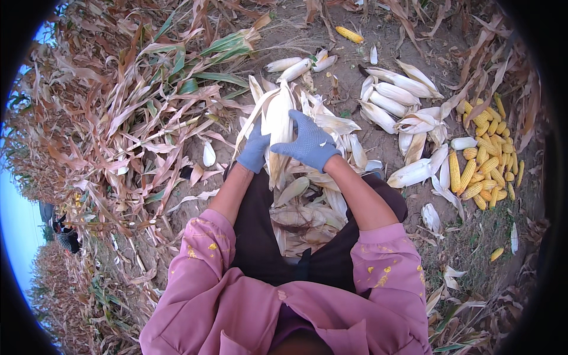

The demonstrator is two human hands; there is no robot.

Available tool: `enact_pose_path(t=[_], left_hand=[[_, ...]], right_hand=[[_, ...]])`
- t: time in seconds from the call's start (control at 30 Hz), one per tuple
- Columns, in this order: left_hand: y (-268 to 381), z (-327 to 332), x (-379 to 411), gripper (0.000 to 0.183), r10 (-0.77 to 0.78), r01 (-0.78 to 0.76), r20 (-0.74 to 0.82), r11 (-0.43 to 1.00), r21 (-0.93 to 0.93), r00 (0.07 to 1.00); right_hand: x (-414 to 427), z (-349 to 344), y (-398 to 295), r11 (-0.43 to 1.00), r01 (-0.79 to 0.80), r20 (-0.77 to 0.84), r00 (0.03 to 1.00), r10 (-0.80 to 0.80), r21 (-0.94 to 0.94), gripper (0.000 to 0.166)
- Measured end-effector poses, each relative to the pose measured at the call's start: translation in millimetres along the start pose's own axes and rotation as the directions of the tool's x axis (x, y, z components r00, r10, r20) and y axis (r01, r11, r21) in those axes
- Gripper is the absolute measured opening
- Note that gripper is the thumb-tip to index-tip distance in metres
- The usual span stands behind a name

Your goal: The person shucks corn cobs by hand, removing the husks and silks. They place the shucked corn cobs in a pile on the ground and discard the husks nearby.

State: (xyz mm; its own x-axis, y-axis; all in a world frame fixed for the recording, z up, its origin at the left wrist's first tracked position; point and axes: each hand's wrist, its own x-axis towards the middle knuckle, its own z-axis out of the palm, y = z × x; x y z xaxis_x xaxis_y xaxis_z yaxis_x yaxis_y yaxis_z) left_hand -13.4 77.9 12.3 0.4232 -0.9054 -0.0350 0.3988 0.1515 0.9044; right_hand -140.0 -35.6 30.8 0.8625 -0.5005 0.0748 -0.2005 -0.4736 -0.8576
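Both hands wear blue-grey gloves. Between them, above my knees, is an ear of corn in pale dry husk (279,122), some husk leaves hanging loose on its left. My left hand (255,147) grips it from the left, its fingertips partly hidden behind the husk. My right hand (307,144) lies against its right side, thumb across the front and fingers spread upward; whether it grips firmly I cannot tell. Loose husks (310,217) lie between my legs. Unhusked ears (390,95) lie ahead to the right, and a heap of husked yellow corn cobs (488,155) lies farther right.
Dry corn stalks and leaves (128,120) cover the ground at the left. More unhusked ears (295,69) lie beyond my hands, with a single yellow cob (349,34) farther off. Another unhusked ear (410,174) is near my right knee. A person (66,235) is far off at the left edge.
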Motion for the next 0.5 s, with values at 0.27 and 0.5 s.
enact_pose_path(t=[0.27,0.5], left_hand=[[1,3,-1,0.064,-0.028,0.029,0.019,0.998,-0.052,0.999],[-7,-11,-1,0.067,-0.055,0.053,-0.088,0.998,-0.016,0.995]], right_hand=[[6,9,9,0.994,0.010,0.032,0.999,-0.013,0.104,0.089],[1,18,-2,0.999,0.018,0.003,1.000,-0.018,-0.048,0.097]])
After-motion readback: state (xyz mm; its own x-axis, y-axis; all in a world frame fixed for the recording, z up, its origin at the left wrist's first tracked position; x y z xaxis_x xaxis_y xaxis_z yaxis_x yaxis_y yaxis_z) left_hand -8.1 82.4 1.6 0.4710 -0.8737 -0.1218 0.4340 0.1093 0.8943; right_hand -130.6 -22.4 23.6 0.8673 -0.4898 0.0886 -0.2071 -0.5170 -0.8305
